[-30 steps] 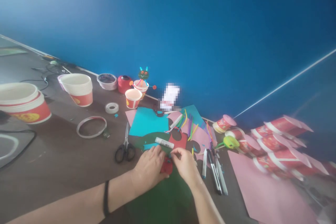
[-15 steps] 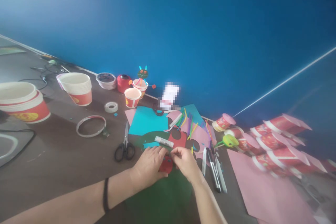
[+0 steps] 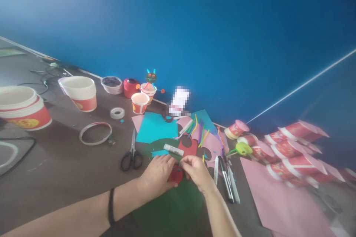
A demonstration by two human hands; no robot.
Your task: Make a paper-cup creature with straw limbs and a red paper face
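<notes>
My left hand (image 3: 157,174) grasps the red disc (image 3: 176,175), thumb near its seven o'clock edge, above the dark green sheet (image 3: 169,209). My right hand (image 3: 197,170) bunches its fingers by the disc's one o'clock edge; whether they pinch anything, I cannot tell. From the disc, the glue stick (image 3: 173,150) lies at twelve, the black-handled scissors (image 3: 133,152) at ten.

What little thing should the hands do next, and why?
Perhaps the right hand should press gently on the far edge of the red round piece: its fingers are pinched close by, while the left hand holds the piece. What they pinch is hidden.
</notes>
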